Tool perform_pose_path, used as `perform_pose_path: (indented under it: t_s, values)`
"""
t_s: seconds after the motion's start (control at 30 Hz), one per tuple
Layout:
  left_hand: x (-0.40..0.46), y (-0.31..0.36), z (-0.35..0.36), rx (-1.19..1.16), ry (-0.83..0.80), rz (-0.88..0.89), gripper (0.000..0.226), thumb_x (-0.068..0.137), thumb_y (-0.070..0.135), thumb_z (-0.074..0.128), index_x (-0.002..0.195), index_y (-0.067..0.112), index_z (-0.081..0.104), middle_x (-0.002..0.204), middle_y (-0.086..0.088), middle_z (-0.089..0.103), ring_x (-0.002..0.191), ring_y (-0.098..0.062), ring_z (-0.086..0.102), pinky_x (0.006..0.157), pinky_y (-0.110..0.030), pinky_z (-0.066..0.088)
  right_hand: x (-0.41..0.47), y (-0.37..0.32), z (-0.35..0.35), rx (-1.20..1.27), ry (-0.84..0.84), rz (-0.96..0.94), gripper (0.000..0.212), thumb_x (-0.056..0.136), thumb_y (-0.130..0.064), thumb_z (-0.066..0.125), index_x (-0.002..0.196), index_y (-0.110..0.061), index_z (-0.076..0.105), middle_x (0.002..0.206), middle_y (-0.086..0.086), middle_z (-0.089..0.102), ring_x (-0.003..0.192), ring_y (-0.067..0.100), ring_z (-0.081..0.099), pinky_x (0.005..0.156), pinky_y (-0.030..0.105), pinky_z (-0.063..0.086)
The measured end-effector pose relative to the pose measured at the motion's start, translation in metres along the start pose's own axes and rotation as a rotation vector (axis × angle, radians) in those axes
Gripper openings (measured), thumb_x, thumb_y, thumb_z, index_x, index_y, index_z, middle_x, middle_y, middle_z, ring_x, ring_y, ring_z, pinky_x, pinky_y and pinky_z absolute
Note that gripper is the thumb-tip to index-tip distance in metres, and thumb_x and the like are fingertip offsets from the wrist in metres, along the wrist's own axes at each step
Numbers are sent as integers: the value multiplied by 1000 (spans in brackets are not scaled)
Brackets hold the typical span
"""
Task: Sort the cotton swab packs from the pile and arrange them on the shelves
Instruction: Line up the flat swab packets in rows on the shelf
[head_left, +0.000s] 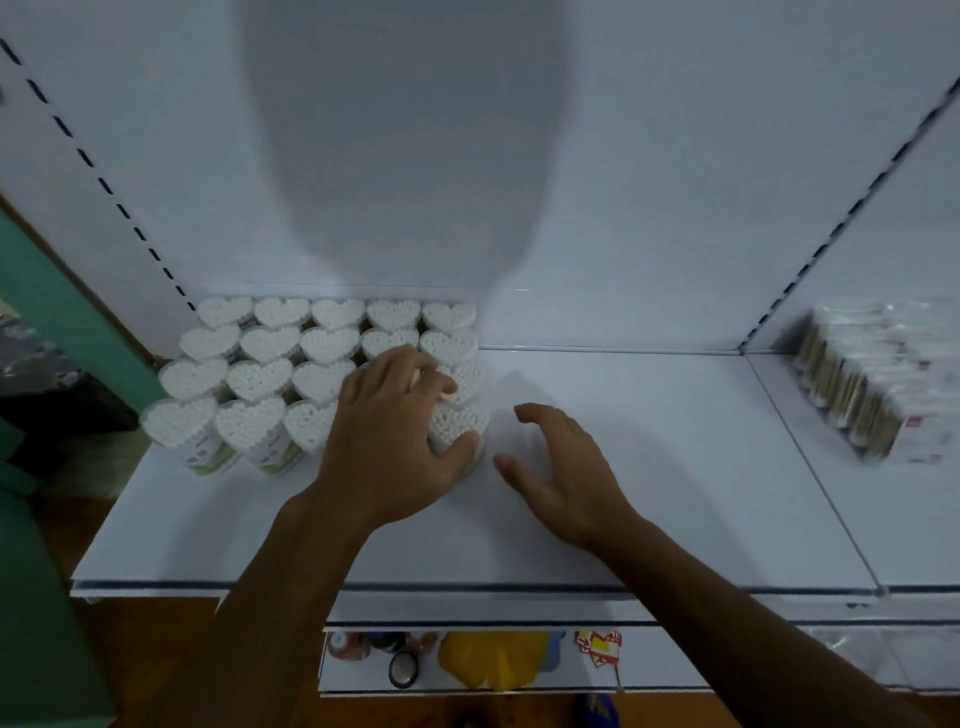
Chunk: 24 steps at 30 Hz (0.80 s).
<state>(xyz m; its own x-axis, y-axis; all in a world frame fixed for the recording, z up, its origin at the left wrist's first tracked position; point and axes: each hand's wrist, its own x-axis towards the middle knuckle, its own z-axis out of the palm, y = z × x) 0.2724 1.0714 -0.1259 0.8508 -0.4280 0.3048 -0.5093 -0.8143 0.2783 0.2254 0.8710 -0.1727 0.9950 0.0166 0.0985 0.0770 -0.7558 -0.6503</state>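
Several heart-shaped cotton swab packs (270, 343) stand in tight rows at the back left of a white shelf (649, 467). My left hand (395, 431) lies over the right end of the block, with the thumb and fingers around the front-right heart pack (460, 421). My right hand (561, 467) hovers just right of that pack, fingers spread and holding nothing. The left hand hides parts of the packs beneath it.
Wrapped packs of wooden-stick swabs (862, 389) stand on the neighbouring shelf to the right. A lower shelf (675, 670) holds a yellow bag (493, 657), small jars and a tape roll. A green wall (47, 312) borders the left.
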Motion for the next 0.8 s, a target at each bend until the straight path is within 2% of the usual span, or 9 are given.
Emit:
perform_pose_path:
  t_s: [0.13,0.2,0.33,0.4,0.53,0.63,0.73,0.8]
  values:
    - [28,38,-12,-75,103,40,63,82,64,43,119,17,62,131,-4,55,128,-26,46,105,-46,34,-3,11,-36,-36,106,49,72,90,-64,34,146,-19,40,150,1,45,136,18,41,113,36,32]
    - [43,69,-14,-122,97,62,66,83,67,40,122,19,61,134,-3,56,129,-24,47,107,-44,33,-7,20,-61,-91,151,43,72,92,-61,37,149,-17,37,153,3,40,140,20,36,116,38,31]
    - [65,142,-8,-200,61,146,69,84,69,42,129,19,58,135,0,59,127,-21,51,109,-39,34,-26,54,-115,-151,263,47,65,97,-51,48,150,-15,35,155,5,37,143,21,31,113,31,24]
    - [74,181,-1,-206,33,181,68,85,67,45,132,20,56,138,1,57,128,-20,50,109,-36,33,-44,72,-144,-160,307,83,68,96,-55,46,150,-15,34,156,6,36,145,22,29,116,37,26]
    - [90,278,23,-291,3,250,60,86,61,49,128,19,59,134,1,60,126,-18,51,105,-29,30,-99,127,-211,-120,406,149,73,91,-58,42,148,-13,38,154,8,40,142,25,34,116,42,30]
    - [95,364,53,-329,-54,297,60,85,64,47,126,21,60,131,2,62,120,-20,54,105,-40,42,-151,181,-260,-128,468,228,74,91,-58,42,147,-12,39,153,9,40,141,25,35,115,40,29]
    - [96,450,85,-363,-120,343,65,86,71,45,128,23,59,134,3,60,122,-18,53,107,-41,42,-202,237,-305,-157,479,317,77,91,-64,39,151,-15,33,157,8,34,145,26,29,116,46,30]
    - [96,503,102,-380,-168,369,64,85,68,44,130,25,57,138,5,57,126,-18,51,109,-41,40,-233,270,-333,-165,491,373,74,94,-62,43,151,-15,32,158,8,31,145,26,28,117,46,29]
